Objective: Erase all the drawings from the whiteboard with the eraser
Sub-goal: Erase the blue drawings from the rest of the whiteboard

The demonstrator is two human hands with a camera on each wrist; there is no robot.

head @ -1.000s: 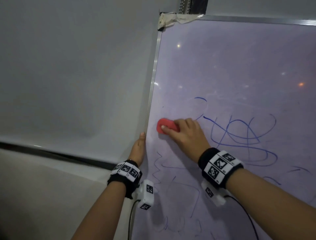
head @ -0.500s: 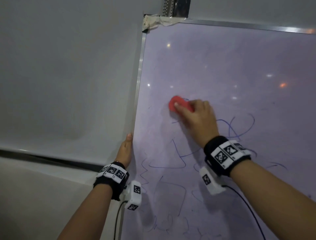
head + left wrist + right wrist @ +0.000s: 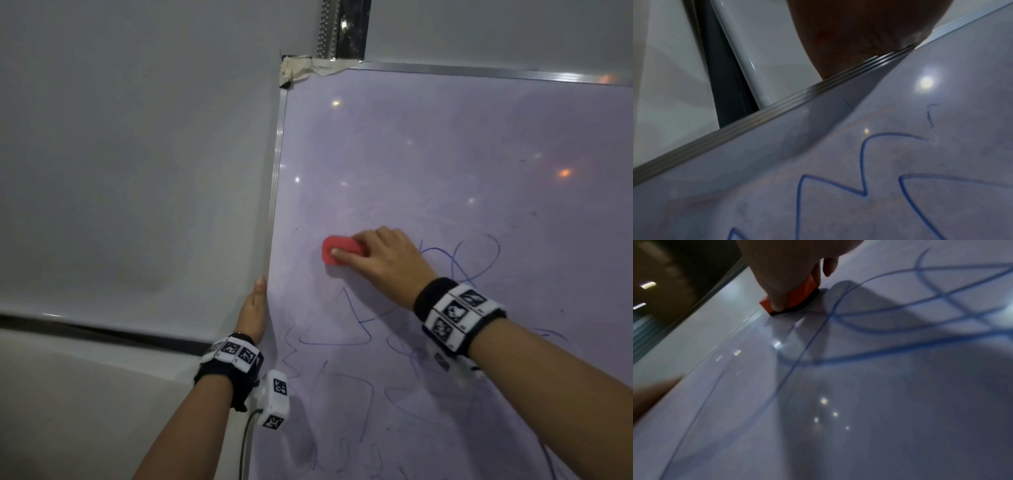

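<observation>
A whiteboard (image 3: 445,154) in a metal frame stands upright, with blue scribbles (image 3: 335,343) over its lower half. My right hand (image 3: 383,263) grips a red eraser (image 3: 337,251) and presses it flat on the board, just left of the blue loops. In the right wrist view the eraser (image 3: 795,296) shows a dark felt underside against the board, with fingers (image 3: 787,264) clamped over it. My left hand (image 3: 255,311) holds the board's left frame edge below the eraser, thumb on the front. Its other fingers are hidden behind the board. A blue zigzag (image 3: 863,162) lies near that hand (image 3: 859,32).
A plain grey wall (image 3: 137,171) lies left of the board, with a dark strip (image 3: 85,329) across it. Beige tape (image 3: 301,70) covers the board's top-left corner under a metal rail (image 3: 342,27). The board's upper part shows only faint smears and light reflections.
The right hand swept the eraser up and right, then back down towards the left. A blue curl above the loops is gone. The left hand has kept its hold on the frame.
</observation>
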